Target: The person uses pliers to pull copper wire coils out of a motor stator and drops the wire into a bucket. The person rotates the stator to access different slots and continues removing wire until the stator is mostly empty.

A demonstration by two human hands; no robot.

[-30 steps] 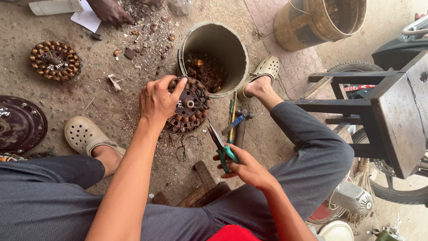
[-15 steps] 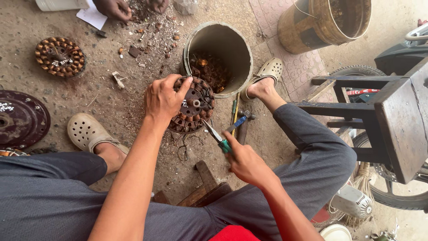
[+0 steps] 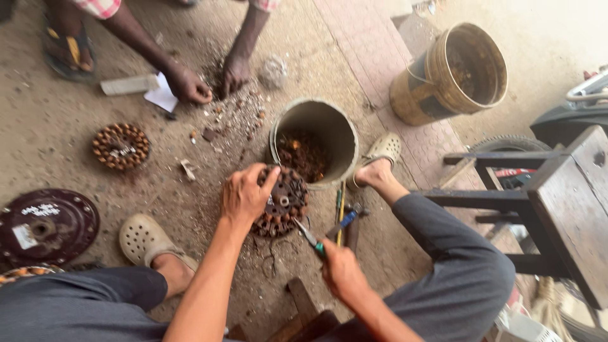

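Observation:
My left hand (image 3: 244, 195) grips the top edge of a round stator ring wound with copper coils (image 3: 283, 202), holding it tilted on the dirt floor in front of me. My right hand (image 3: 341, 269) is closed on green-handled pliers (image 3: 310, 237), whose jaws touch the ring's lower right edge. Just behind the ring stands a grey bucket (image 3: 329, 117) with brown scrap wire inside. I sit low with a sandalled foot on each side.
Another person's hands (image 3: 209, 82) pick at debris at the far side. A second coil ring (image 3: 120, 145) and a dark red disc (image 3: 47, 225) lie at the left. A yellow bucket (image 3: 453, 73) and a dark wooden stool (image 3: 563, 202) stand at the right. Screwdrivers (image 3: 342, 218) lie by my right foot.
The view has shifted so the other person's arms show. My right hand has moved up, bringing the pliers' jaws against the ring's edge. My left hand keeps its hold.

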